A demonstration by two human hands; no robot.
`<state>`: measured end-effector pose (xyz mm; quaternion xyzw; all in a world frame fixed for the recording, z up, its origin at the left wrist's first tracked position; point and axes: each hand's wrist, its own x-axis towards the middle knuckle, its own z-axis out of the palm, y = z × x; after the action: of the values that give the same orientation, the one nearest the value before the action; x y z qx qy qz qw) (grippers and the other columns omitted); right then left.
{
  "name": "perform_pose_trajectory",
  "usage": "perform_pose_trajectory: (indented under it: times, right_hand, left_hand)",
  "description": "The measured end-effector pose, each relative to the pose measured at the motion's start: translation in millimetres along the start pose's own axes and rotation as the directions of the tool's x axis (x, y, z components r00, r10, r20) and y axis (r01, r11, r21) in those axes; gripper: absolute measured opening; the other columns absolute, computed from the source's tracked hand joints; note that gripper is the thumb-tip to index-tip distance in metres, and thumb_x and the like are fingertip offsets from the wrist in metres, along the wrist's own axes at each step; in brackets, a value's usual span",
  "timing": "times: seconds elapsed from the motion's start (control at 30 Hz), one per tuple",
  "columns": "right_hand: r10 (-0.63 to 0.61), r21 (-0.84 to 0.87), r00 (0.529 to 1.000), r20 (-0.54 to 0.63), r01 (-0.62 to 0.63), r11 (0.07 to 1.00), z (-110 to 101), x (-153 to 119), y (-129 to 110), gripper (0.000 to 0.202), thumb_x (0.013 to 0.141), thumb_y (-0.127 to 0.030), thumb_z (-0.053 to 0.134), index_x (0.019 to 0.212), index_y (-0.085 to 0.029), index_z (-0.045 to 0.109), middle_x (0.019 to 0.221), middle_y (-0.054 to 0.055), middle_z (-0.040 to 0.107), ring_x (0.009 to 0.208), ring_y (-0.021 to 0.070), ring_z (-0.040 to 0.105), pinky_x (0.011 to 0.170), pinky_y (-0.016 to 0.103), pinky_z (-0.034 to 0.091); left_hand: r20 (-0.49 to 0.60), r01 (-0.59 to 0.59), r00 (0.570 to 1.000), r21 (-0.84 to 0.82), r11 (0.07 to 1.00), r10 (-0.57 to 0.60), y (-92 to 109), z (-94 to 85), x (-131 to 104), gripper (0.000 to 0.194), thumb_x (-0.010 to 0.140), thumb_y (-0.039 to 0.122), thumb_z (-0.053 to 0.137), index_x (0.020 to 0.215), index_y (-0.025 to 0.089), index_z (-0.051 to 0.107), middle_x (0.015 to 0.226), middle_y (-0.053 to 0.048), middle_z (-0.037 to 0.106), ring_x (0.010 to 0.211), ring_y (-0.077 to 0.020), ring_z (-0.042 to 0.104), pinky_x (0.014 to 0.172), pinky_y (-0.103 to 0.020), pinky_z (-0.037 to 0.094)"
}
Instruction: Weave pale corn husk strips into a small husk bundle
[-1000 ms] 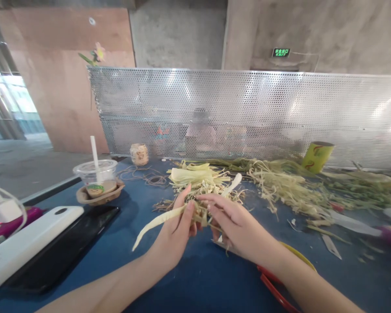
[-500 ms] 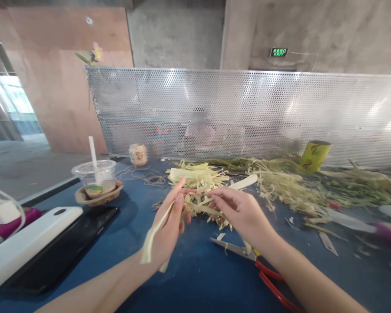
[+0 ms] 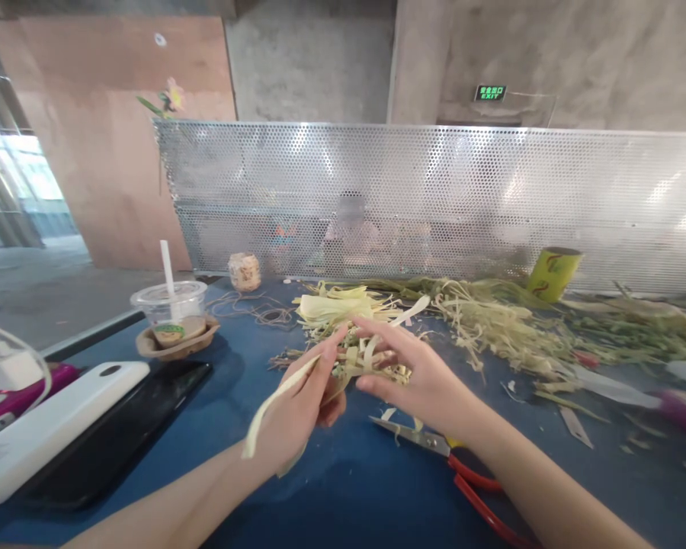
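My left hand (image 3: 297, 400) is closed around pale plant strips that look like corn husk. One long strip (image 3: 268, 408) runs back over the thumb side and hangs over the wrist. A small plaited piece of strips (image 3: 351, 366) juts from its fingers toward the right. Around that piece curves my right hand (image 3: 415, 362), thumb and index finger spread apart. Between the hands a pale strip (image 3: 370, 351) bends in a loop, and a strip end (image 3: 412, 309) sticks up behind the right fingers. Under the right wrist lie red-handled scissors (image 3: 428, 442), blades slightly parted.
Behind the hands lies a pile of husk (image 3: 343, 305); more shredded strips (image 3: 497, 328) spread right. A yellow can (image 3: 553, 274) stands by the perforated screen (image 3: 400, 198). On the left are a plastic cup (image 3: 174, 316), a black phone-like slab (image 3: 126, 427) and a white device (image 3: 62, 435).
My right thumb and index finger have parted from their pinch. The strip there now bends into a loop, and the hands have come closer together. My left hand keeps its hold.
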<state>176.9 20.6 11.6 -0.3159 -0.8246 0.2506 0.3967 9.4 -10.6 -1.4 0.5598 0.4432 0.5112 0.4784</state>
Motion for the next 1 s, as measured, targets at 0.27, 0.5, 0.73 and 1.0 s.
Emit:
perform_pose_trajectory:
  times: [0.27, 0.5, 0.73, 1.0]
  right_hand:
    - [-0.034, 0.081, 0.999, -0.008, 0.035, 0.996, 11.3, -2.2, -6.1, 0.042, 0.073, -0.016, 0.063, 0.113, -0.027, 0.056, 0.105, 0.001, 0.064, 0.083, 0.0129, 0.059, 0.077, 0.027, 0.05]
    - [-0.034, 0.052, 0.998, -0.054, 0.037, 0.998, 16.5, -2.1, -7.6, 0.033, 0.07, -0.015, 0.063, 0.102, -0.023, 0.06, 0.092, 0.001, 0.065, 0.078, 0.0138, 0.059, 0.071, 0.028, 0.049]
    - [0.178, 0.262, 0.974, -0.139, -0.137, 0.955, 14.2, 1.9, -5.9, 0.007, 0.074, -0.023, 0.061, 0.08, -0.019, 0.061, 0.079, 0.002, 0.064, 0.065, 0.0128, 0.061, 0.058, 0.026, 0.051]
    - [0.058, 0.159, 0.998, -0.007, -0.056, 0.986, 8.4, -1.9, -6.5, 0.057, 0.076, -0.018, 0.058, 0.127, -0.027, 0.036, 0.115, 0.006, 0.057, 0.101, 0.0167, 0.057, 0.073, 0.028, 0.052]
  left_hand:
    - [-0.007, 0.111, 0.994, -0.076, 0.991, -0.112, 3.2, 8.3, -4.8, 0.073, 0.079, 0.058, 0.042, 0.141, 0.027, 0.019, 0.049, 0.007, 0.037, 0.04, -0.0073, 0.035, 0.034, -0.014, 0.019]
    - [0.071, 0.071, 0.996, -0.178, 0.982, -0.06, -5.9, 8.8, -4.7, 0.075, 0.079, 0.053, 0.048, 0.142, 0.026, 0.018, 0.049, 0.008, 0.03, 0.042, -0.0063, 0.032, 0.036, -0.015, 0.02]
    - [0.031, -0.005, 0.999, -0.144, 0.99, 0.01, -1.6, 6.1, -4.9, 0.068, 0.082, 0.053, 0.043, 0.141, 0.026, 0.024, 0.062, -0.001, 0.054, 0.044, -0.0061, 0.034, 0.037, -0.016, 0.026]
    - [-0.075, -0.006, 0.997, -0.235, 0.972, -0.012, -0.9, -1.4, -1.7, 0.059, 0.079, 0.052, 0.048, 0.132, 0.027, 0.041, 0.07, -0.001, 0.053, 0.045, -0.0058, 0.038, 0.034, -0.015, 0.023]
